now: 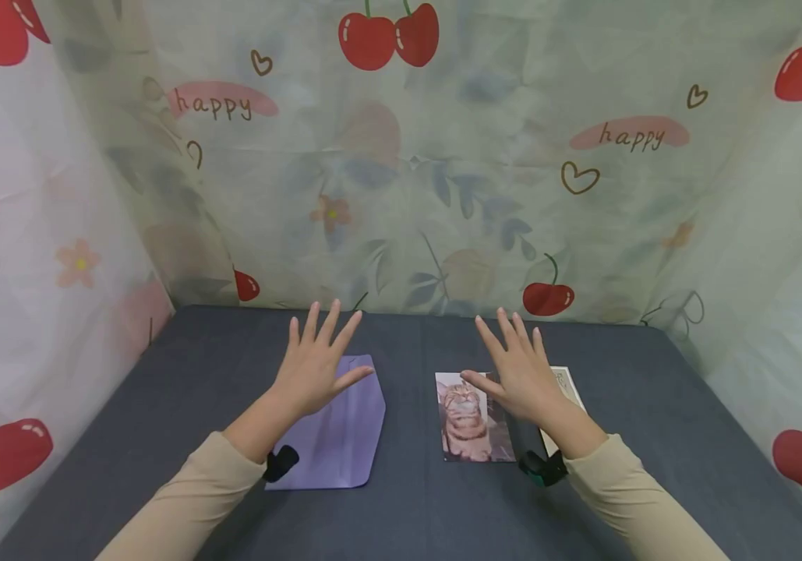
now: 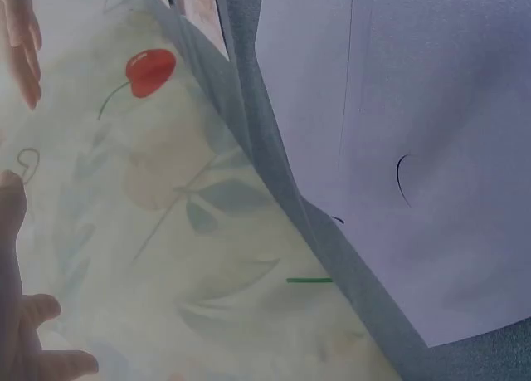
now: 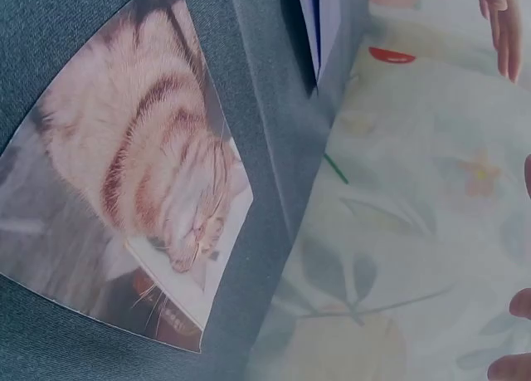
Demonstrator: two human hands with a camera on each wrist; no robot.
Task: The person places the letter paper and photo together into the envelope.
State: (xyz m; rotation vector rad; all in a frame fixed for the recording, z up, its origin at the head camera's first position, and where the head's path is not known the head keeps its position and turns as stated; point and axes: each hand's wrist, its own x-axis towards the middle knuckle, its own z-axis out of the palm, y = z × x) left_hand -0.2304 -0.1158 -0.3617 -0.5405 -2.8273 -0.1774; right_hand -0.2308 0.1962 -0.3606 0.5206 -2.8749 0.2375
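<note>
With the fingers (image 1: 328, 323) of left hand (image 1: 311, 376) and right hand (image 1: 523, 380) spread apart, the purple envelope (image 1: 346, 444) and cat photo (image 1: 464, 423) should be handled by their edges.

A cherry-printed cloth (image 1: 471, 117) hangs behind and beside a dark grey table (image 1: 408, 510).

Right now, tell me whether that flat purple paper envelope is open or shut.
Open: on the purple envelope, the tapered flap spreads outward toward the cat photo, not folded back over it.
</note>
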